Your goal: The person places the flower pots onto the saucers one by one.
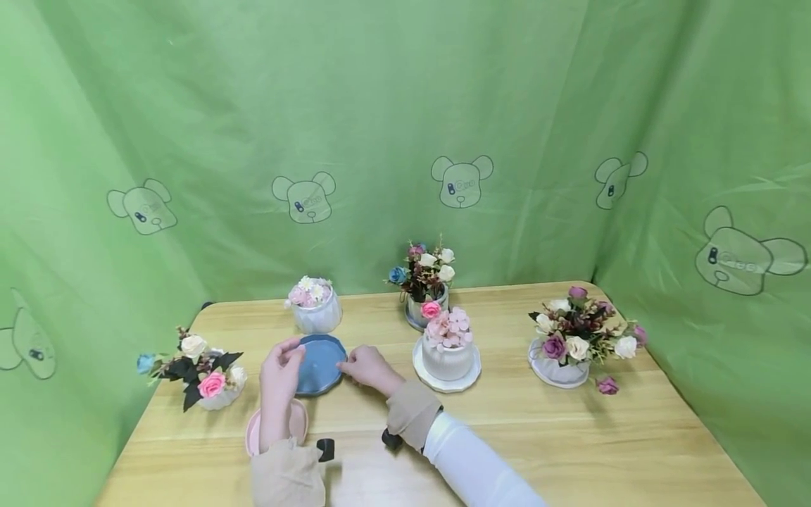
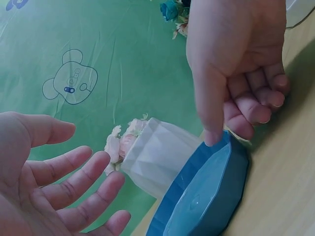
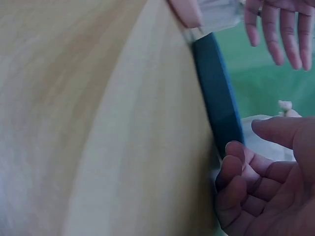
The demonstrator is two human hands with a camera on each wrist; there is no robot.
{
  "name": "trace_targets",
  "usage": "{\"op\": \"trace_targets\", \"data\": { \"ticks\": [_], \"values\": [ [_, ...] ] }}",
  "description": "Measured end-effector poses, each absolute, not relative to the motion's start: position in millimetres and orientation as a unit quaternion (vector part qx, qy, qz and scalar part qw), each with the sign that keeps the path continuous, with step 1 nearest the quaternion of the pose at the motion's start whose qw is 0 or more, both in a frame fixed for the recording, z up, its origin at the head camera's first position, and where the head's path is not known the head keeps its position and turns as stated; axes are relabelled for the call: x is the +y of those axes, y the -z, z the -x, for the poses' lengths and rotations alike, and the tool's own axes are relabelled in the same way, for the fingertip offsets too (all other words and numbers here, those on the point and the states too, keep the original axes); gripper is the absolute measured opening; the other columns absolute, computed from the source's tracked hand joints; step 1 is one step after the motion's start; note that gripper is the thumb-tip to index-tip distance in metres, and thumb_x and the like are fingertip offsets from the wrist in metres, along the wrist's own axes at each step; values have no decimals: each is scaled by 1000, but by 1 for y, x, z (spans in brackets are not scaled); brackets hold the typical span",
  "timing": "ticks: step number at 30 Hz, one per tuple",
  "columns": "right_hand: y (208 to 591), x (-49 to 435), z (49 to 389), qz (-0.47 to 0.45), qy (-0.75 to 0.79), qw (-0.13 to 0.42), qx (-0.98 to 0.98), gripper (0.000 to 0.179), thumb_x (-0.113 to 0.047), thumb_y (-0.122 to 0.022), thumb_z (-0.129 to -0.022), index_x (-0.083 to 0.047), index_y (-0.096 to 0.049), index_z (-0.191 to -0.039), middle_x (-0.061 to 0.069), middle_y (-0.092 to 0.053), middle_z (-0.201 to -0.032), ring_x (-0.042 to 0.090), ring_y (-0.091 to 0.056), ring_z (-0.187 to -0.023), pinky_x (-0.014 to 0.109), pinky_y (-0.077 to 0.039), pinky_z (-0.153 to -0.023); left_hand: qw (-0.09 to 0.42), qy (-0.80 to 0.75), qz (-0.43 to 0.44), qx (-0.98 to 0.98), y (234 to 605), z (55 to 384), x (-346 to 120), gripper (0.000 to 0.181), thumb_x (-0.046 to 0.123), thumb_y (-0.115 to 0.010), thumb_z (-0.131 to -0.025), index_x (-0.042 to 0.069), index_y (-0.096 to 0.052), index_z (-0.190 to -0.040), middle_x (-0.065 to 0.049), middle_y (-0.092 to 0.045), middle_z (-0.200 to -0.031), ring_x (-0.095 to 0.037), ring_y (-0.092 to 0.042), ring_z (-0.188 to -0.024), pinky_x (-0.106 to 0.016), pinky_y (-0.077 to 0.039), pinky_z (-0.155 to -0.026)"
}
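A blue saucer (image 1: 319, 367) with a faceted rim lies on the table in front of a white pot (image 1: 319, 317) of pale pink and white flowers. My right hand (image 1: 372, 369) is at the saucer's right edge, thumb over the rim and the other fingers curled below it. My left hand (image 1: 279, 374) hovers by the left edge; in the left wrist view its fingers (image 2: 81, 196) are spread and hold nothing. Beneath the left forearm, a pink saucer (image 1: 298, 422) is partly covered.
A white pot (image 1: 218, 400) with roses stands at the left. Right of the right hand, a ribbed white pot (image 1: 448, 360) sits on a white saucer (image 1: 447, 386). Behind it is another flower pot (image 1: 418, 310); a purple-and-cream arrangement (image 1: 573, 345) stands at the right. Green curtains (image 1: 380, 105) surround the table.
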State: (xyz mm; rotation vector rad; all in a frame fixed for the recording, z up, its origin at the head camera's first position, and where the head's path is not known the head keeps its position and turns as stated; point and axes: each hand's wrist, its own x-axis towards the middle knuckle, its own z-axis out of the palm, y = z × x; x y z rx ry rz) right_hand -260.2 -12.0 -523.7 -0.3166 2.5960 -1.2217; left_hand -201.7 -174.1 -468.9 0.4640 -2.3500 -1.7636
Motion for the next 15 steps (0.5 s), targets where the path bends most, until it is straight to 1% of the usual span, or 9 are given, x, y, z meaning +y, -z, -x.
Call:
{"op": "trace_targets", "data": {
  "ticks": [2, 5, 11, 13, 15],
  "values": [
    [525, -14, 260, 105, 405, 126, 900, 37, -29, -66, -91, -14, -53, -60, -3, -52, -49, 7, -44, -43, 18, -37, -40, 83, 592, -157, -786, 470, 202, -174, 36, 22, -54, -98, 3, -57, -129, -23, -65, -120, -32, -62, -109, -41, -48, -100],
    [525, -17, 260, 99, 392, 116, 907, 39, -28, -66, -90, -16, -51, -57, -6, -47, -46, 7, -44, -42, 18, -36, -42, 83, 593, -160, -785, 471, 202, -175, 36, 22, -54, -98, 2, -56, -129, -23, -65, -121, -28, -63, -106, -40, -47, -100],
    [522, -18, 260, 86, 369, 97, 921, 41, -20, -64, -87, -17, -46, -50, -7, -43, -41, 7, -41, -37, 19, -34, -40, 88, 593, -160, -784, 473, 202, -176, 35, 21, -54, -98, 2, -58, -127, -23, -65, -121, -14, -64, -97, -35, -48, -97],
    [521, -18, 260, 77, 364, 97, 923, 41, -18, -63, -86, -18, -44, -50, -8, -43, -41, 7, -40, -36, 19, -33, -40, 89, 590, -161, -786, 474, 202, -176, 35, 21, -54, -98, 3, -58, -127, -22, -66, -121, -14, -64, -98, -33, -48, -96],
    [520, -16, 261, 71, 359, 98, 926, 41, -18, -63, -86, -18, -44, -50, -7, -44, -41, 7, -40, -37, 19, -32, -39, 90, 588, -162, -788, 474, 202, -176, 34, 21, -54, -98, 3, -59, -127, -22, -66, -120, -19, -65, -101, -30, -48, -94]
  ]
}}
